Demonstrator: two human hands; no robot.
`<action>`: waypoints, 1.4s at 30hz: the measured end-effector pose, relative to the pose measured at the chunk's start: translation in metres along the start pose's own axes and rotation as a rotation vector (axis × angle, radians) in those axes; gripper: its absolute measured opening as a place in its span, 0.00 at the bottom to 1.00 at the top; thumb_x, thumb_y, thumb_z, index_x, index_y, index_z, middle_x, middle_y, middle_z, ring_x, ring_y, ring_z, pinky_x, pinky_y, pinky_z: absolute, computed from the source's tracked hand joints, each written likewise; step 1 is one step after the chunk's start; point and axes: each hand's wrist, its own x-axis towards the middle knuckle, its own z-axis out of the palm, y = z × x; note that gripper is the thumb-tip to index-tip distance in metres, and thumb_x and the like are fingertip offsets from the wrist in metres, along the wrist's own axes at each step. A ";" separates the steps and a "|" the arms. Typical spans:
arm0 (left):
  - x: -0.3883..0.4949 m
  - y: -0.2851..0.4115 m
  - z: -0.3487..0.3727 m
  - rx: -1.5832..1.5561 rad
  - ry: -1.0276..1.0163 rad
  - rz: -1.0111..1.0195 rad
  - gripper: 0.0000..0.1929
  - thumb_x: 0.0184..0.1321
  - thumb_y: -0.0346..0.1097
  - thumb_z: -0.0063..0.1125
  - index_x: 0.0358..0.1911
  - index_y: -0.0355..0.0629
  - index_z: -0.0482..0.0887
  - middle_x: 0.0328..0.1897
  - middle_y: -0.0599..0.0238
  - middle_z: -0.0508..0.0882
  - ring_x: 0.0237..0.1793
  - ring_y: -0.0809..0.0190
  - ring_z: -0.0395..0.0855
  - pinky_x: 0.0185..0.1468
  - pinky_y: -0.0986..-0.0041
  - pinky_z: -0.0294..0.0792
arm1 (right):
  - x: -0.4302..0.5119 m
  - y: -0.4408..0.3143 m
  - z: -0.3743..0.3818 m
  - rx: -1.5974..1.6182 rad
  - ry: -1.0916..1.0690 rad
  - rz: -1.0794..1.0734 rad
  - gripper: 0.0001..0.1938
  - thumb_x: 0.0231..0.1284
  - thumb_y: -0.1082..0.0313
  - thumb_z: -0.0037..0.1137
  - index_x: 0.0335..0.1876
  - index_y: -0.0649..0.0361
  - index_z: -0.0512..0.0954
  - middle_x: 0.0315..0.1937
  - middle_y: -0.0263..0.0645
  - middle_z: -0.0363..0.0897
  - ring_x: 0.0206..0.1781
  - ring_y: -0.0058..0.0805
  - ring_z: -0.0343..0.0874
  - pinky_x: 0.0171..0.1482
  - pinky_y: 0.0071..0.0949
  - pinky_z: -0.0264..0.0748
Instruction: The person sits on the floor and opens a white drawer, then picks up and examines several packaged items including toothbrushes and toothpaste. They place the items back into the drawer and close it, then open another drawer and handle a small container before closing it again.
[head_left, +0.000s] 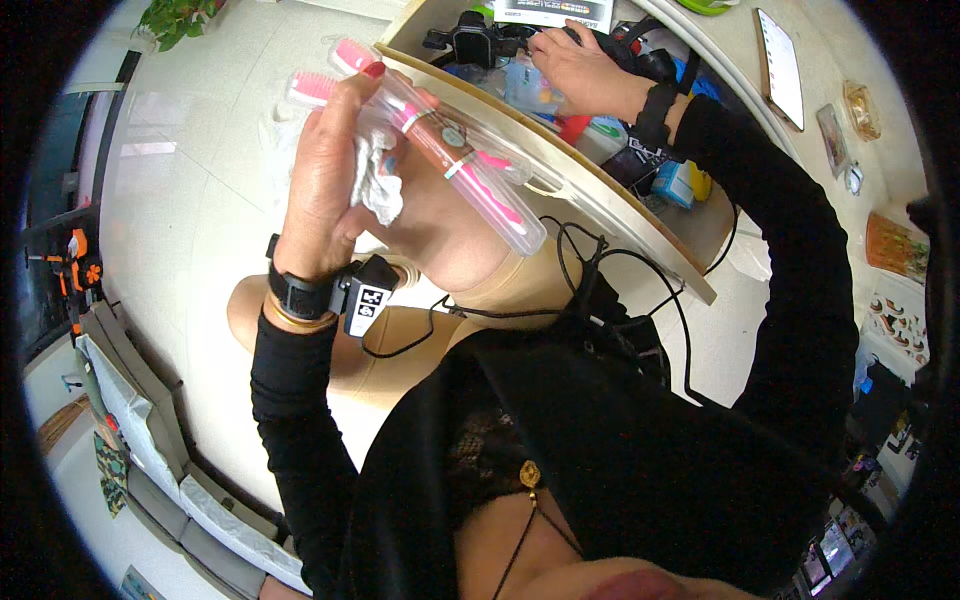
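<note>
My left hand (330, 165) is closed around pink toothbrushes in clear plastic cases (450, 150) and a crumpled white cloth or tissue (377, 176). The cases slant down to the right, with pink bristles showing at their upper left ends. Inside the open drawer (652, 217), my right hand (570, 67) rests among mixed items, fingers bent near a black object. Whether it grips anything cannot be told. Close to its fingers lie a clear plastic packet (525, 84) and a printed white card or box (555, 11). A red item (574, 129) is just below the palm.
Black cables (637, 255) loop between the drawer front and my lap. A blue and yellow box (675, 182) lies in the drawer. On the desktop at right are a phone or tablet (780, 67) and small packages (861, 111). A grey sofa (161, 525) stands at lower left.
</note>
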 end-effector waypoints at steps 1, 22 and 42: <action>-0.001 -0.001 0.001 -0.001 -0.008 0.031 0.19 0.65 0.47 0.51 0.44 0.35 0.80 0.35 0.59 0.87 0.26 0.73 0.78 0.25 0.83 0.68 | -0.001 0.000 0.001 -0.017 -0.075 0.029 0.30 0.30 0.60 0.71 0.47 0.62 0.75 0.49 0.39 0.68 0.61 0.38 0.63 0.68 0.56 0.49; 0.011 -0.004 0.000 0.051 -0.055 0.002 0.18 0.65 0.46 0.51 0.47 0.36 0.78 0.39 0.58 0.86 0.31 0.68 0.82 0.34 0.83 0.74 | 0.032 0.043 -0.143 1.164 0.287 0.406 0.15 0.54 0.66 0.65 0.43 0.66 0.77 0.37 0.36 0.81 0.38 0.23 0.79 0.42 0.23 0.76; -0.004 0.016 0.003 0.139 0.016 0.121 0.21 0.64 0.49 0.55 0.48 0.38 0.79 0.35 0.65 0.83 0.22 0.74 0.76 0.24 0.84 0.67 | 0.068 -0.042 -0.177 1.690 0.006 -0.131 0.14 0.62 0.79 0.45 0.52 0.68 0.73 0.43 0.40 0.79 0.44 0.27 0.74 0.49 0.26 0.71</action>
